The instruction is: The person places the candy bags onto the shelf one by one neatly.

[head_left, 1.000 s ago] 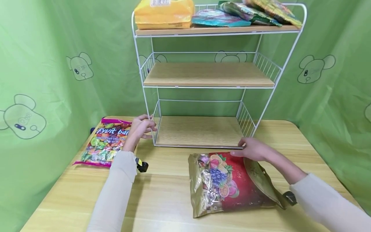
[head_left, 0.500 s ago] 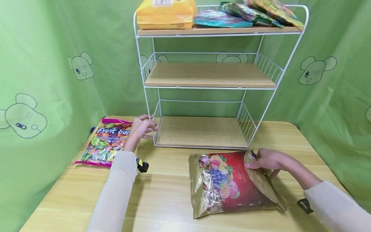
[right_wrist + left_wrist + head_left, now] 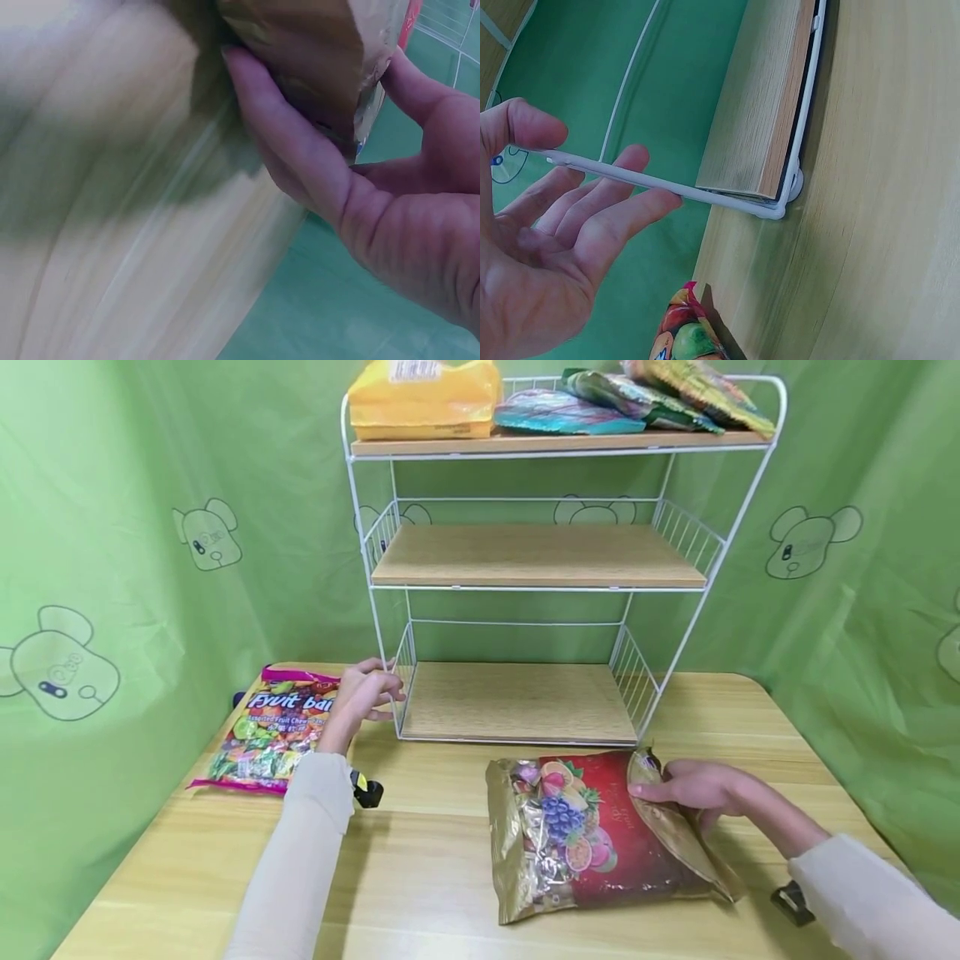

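A red and gold bag of fruit candy (image 3: pixel 600 835) lies on the table in front of the rack, printed with grapes and sliced fruit. My right hand (image 3: pixel 705 789) grips its gold right end, thumb on top and fingers underneath. The right wrist view shows that gold end (image 3: pixel 307 60) between thumb and fingers. At the left, my left hand (image 3: pixel 367 689) holds the front post of the white wire shelf rack (image 3: pixel 540 585). Thumb and fingers lie on either side of that post (image 3: pixel 652 182) in the left wrist view.
A pink-edged bag of fruit chews (image 3: pixel 273 727) lies left of the rack, partly behind the left arm. On the top shelf sit a yellow packet (image 3: pixel 423 402) and several colourful bags (image 3: pixel 637 397). Green curtains (image 3: pixel 97 527) surround the wooden table (image 3: pixel 420 877).
My right hand has moved right from the candy bag's back edge to its gold right end and now grips it. The left hand stays on the rack post.
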